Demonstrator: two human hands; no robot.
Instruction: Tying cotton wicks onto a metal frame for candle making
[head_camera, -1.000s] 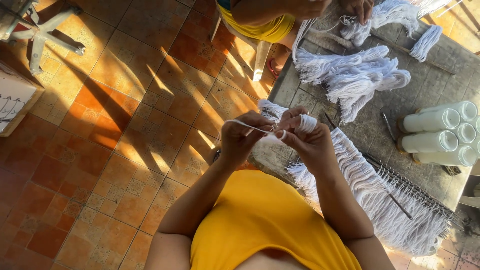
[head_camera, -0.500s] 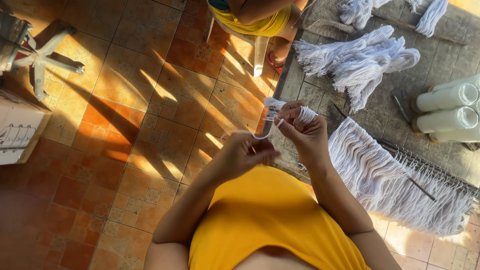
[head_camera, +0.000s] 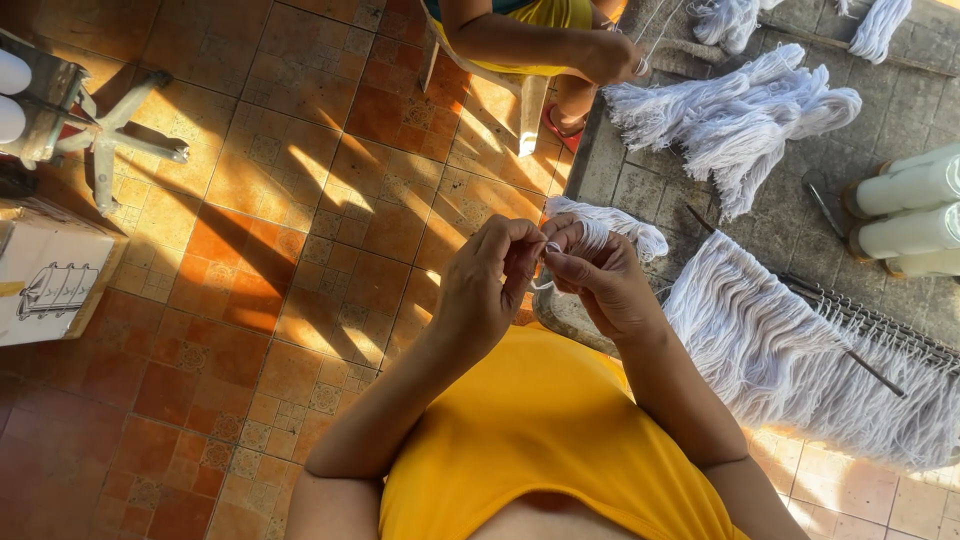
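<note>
One wide fringe of white yarn (head_camera: 800, 350) hangs from a rod on the grey table (head_camera: 650, 185). One big pile of loose white yarn (head_camera: 745, 120) lies further back. Three white spools (head_camera: 915, 215) lie side by side at the right edge. One small yarn bundle (head_camera: 610, 228) sits in the right hand (head_camera: 600, 280). The left hand (head_camera: 485, 290) meets it, and both hands' fingertips pinch a thin white strand (head_camera: 548, 250) together.

Left hand (head_camera: 487, 290) and right hand (head_camera: 600, 280) raised together, fingertips pinched and meeting, forearms converging from the chest
</note>
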